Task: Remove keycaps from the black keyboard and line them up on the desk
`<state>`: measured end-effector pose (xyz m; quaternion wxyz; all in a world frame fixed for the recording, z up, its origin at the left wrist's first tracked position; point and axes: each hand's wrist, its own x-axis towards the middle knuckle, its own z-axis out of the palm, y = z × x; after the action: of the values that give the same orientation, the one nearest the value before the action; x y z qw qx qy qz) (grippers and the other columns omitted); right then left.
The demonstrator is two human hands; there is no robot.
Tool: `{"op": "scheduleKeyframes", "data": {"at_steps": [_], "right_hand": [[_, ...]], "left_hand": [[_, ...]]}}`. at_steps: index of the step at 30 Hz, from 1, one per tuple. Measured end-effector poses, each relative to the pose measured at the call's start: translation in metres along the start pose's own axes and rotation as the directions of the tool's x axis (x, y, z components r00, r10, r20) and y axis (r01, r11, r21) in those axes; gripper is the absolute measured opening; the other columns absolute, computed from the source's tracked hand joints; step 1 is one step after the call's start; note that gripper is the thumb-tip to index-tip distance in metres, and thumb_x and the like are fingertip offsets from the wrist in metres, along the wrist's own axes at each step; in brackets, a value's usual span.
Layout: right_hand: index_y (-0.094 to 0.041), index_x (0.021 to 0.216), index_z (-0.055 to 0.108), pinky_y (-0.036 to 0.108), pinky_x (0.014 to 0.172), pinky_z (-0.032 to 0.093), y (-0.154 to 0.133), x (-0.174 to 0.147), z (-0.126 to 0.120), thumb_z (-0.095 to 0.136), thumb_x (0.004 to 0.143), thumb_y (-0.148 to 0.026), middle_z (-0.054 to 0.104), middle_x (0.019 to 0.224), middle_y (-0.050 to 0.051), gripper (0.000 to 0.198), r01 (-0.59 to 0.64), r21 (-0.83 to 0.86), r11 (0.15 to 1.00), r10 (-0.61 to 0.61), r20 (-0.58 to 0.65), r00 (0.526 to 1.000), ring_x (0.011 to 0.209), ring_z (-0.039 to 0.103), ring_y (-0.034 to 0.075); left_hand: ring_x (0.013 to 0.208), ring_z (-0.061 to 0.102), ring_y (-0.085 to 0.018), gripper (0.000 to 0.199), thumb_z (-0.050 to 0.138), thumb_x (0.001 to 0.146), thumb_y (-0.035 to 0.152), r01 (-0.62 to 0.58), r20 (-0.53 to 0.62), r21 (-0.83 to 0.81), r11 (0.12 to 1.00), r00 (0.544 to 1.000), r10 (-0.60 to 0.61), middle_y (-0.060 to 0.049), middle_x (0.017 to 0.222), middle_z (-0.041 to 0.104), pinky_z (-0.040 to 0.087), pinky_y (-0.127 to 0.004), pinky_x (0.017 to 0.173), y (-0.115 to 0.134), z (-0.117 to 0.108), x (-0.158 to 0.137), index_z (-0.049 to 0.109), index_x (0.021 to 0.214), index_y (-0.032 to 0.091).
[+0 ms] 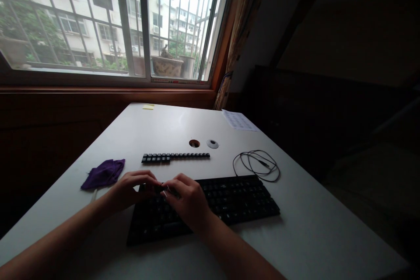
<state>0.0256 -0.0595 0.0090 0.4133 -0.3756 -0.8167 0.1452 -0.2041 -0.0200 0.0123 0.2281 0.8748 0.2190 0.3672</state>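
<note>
Window (pixel 141 22) fills the far left of the room, and from where I stand it seems to be the only light, so the work sits in half shadow. Before it stretches a white table (pixel 183 127). On the near part lies a black keyboard (pixel 236 199), set slightly askew, close enough, I would say, for both forearms to rest easily.

The left hand (pixel 134 185) and right hand (pixel 188 197) meet at the fingertips over its far left part, curled as if pinching something small; the shade hides what, and I cannot tell how firmly either grips. Bringing them together probably lets one steady while the other works.

At the far right edge lies a printed sheet (pixel 239 120). Nearer, a loosely looped cable (pixel 264 164) rests beyond the keyboard's right end, likely put there to stay clear of the arms. A crumpled purple cloth (pixel 105 174) lies left of the left hand, within easy reach. Loose keys (pixel 164 156) stand beyond the hands, two rows on the left thinning to one (lined up, perhaps, to preserve their order). Beyond them are a round cover (pixel 212 144), the table hole (pixel 194 143) beside it, and a far yellow note (pixel 148 106).
</note>
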Motion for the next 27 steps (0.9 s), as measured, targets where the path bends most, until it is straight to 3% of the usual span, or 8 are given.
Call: {"op": "scheduleKeyframes", "data": {"at_steps": [11, 16, 22, 27], "right_hand": [[-0.021, 0.1, 0.068, 0.027, 0.076, 0.049, -0.004, 0.001, -0.003, 0.066, 0.088, -0.024, 0.063, 0.089, 0.002, 0.012, -0.041, 0.02, 0.999, 0.041, 0.003, 0.999, 0.082, 0.061, 0.015], [-0.021, 0.097, 0.067, 0.027, 0.074, 0.048, -0.004, 0.006, -0.014, 0.068, 0.086, -0.021, 0.062, 0.087, 0.001, 0.011, -0.106, 0.049, 0.993, 0.108, -0.038, 0.993, 0.078, 0.06, 0.014], [-0.021, 0.094, 0.068, 0.024, 0.066, 0.046, 0.018, 0.018, -0.036, 0.069, 0.084, -0.018, 0.062, 0.086, 0.0, 0.011, -0.169, -0.031, 0.985, 0.166, -0.082, 0.983, 0.07, 0.056, 0.012], [-0.021, 0.09, 0.07, 0.025, 0.07, 0.045, 0.037, 0.029, -0.042, 0.072, 0.081, -0.02, 0.064, 0.08, -0.001, 0.009, -0.183, -0.116, 0.976, 0.185, 0.013, 0.983, 0.072, 0.058, 0.013]], "left_hand": [[0.078, 0.064, -0.016, 0.029, 0.072, 0.086, 0.022, 0.046, 0.032, 0.005, 0.999, 0.998, -0.046, -0.007, 0.091, 0.066, 0.053, -0.025, 0.07, 0.002, -0.003, -0.001, 0.068, 0.114, 0.017], [0.084, 0.06, -0.018, 0.019, 0.063, 0.092, 0.022, 0.079, 0.075, 0.015, 0.997, 0.994, -0.08, -0.008, 0.094, 0.063, 0.051, -0.028, 0.074, 0.0, -0.007, -0.001, 0.068, 0.109, 0.016], [0.09, 0.055, -0.021, 0.011, 0.061, 0.092, 0.025, 0.092, 0.128, 0.059, 0.994, 0.987, -0.099, -0.008, 0.094, 0.063, 0.047, -0.033, 0.081, -0.007, -0.008, -0.001, 0.069, 0.096, 0.017], [0.095, 0.055, -0.021, 0.013, 0.058, 0.094, 0.027, 0.135, 0.158, 0.032, 0.99, 0.978, -0.138, -0.008, 0.098, 0.062, 0.048, -0.032, 0.084, -0.01, -0.009, -0.001, 0.068, 0.095, 0.018]]}}
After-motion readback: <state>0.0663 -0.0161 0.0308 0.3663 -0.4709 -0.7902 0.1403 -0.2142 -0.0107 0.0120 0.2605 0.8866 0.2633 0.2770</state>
